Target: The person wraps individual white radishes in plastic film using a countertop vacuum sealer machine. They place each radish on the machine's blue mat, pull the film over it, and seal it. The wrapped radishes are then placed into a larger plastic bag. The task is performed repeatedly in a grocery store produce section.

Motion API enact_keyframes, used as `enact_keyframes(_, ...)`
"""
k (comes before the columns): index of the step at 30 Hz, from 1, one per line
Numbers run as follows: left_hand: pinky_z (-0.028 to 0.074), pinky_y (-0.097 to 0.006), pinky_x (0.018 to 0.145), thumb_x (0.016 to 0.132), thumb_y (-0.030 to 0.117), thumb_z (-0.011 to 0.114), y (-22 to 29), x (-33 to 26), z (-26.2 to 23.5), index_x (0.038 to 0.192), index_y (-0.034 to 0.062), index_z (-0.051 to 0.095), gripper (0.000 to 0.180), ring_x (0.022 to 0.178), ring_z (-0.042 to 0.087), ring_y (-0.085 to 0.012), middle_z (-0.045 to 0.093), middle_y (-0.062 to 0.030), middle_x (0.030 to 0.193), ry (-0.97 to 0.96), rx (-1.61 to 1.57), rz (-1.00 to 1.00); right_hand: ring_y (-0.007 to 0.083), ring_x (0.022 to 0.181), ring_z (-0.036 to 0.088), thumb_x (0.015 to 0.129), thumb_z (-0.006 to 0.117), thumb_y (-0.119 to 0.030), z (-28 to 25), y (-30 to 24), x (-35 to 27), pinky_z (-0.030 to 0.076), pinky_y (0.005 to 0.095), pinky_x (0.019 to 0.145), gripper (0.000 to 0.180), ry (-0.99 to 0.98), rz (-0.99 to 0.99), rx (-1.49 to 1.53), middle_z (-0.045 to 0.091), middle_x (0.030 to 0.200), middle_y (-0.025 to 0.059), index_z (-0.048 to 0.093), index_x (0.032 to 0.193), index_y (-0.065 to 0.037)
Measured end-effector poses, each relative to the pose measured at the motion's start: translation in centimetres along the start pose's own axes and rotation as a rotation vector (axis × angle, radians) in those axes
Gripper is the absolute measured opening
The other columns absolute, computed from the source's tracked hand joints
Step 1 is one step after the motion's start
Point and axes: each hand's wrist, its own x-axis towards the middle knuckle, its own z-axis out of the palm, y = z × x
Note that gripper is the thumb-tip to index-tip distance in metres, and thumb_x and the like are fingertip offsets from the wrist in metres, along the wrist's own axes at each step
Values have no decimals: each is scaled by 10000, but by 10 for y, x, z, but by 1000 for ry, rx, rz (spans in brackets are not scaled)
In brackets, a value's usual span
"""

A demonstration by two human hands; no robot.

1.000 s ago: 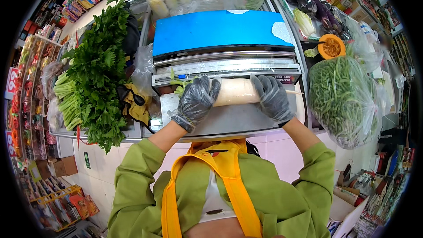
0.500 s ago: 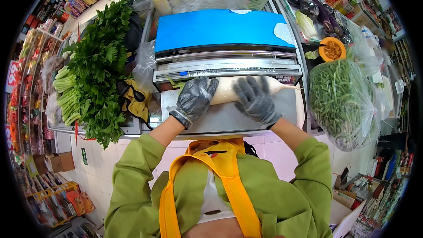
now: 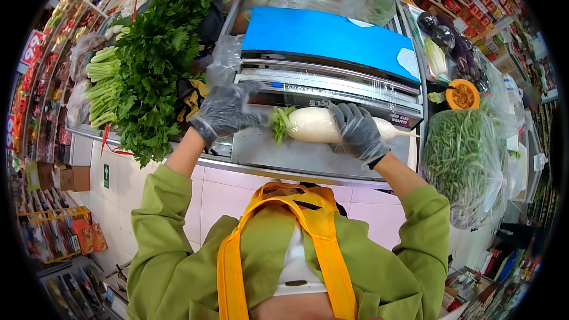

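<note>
My right hand (image 3: 357, 132) grasping a white radish (image 3: 311, 125), my left hand (image 3: 228, 110) released, fingers spread near its leafy end, metal plate (image 3: 278, 157) beneath, blue-topped wrapping machine (image 3: 326, 41) toward 1 o'clock on my monitor, celery (image 3: 157, 59) at 10, bagged green beans (image 3: 462, 163) at 3.

Green jacket (image 3: 391, 255), yellow apron (image 3: 329, 266)

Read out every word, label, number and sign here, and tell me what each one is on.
Wording isn't copied here; these are the places.
Metal unit with the blue top: pale print on dark front strips, one mid-front, one at its right end.
Red-and-white signs on the left shelving: large numerals.
Green floor sign: white arrow mark.
Shelf packages: too small or blurred to read.
White radish: no print visible.
</note>
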Motion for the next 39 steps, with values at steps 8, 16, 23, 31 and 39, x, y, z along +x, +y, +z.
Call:
enact_keyframes(8, 525, -449, 756, 765, 298, 721, 73, 14, 108, 1278, 94, 555, 576, 916, 652, -284, 632, -134, 1098, 283, 457, 325, 283, 992, 572, 639, 747, -410, -2, 4, 3, 484, 395, 820, 822, -80, -24, 13, 576, 1102, 149, 478, 1274, 38)
enact_keyframes(16, 532, -434, 678, 700, 287, 759, 55, 45, 96, 1278, 58, 536, 661, 775, 661, -310, 646, -166, 897, 65, 193, 345, 301, 1015, 584, 672, 779, -435, -1, 23, -30, 490, 411, 860, 825, -26, -12, -89, 575, 1143, 152, 470, 1313, -17)
enact_keyframes(23, 520, -431, 750, 588, 473, 811, 51, 63, 63, 1107, 103, 602, 671, 831, 676, -329, 693, -170, 894, -374, 24, 266, 300, 946, 615, 728, 730, -408, -15, 40, -35, 506, 419, 818, 689, -132, 92, -3, 611, 1054, 140, 522, 1256, -18)
enact_keyframes(31, 504, -409, 779, 710, 421, 763, 50, 46, 44, 1089, 138, 651, 486, 843, 664, -297, 692, -132, 879, -102, -22, 228, 298, 895, 607, 678, 783, -418, 11, 9, 9, 510, 402, 775, 833, 17, -89, -8, 580, 1049, 155, 462, 1329, -9)
enact_keyframes(39, 383, -382, 1075, 812, 367, 773, 73, -45, 173, 1433, 102, 370, 786, 1298, 426, -247, 458, -82, 1392, -181, -1700, -287, 339, 876, 659, 675, 791, -471, -19, 5, 37, 533, 418, 731, 840, -437, 38, 153, 637, 1061, 196, 478, 1313, -23)
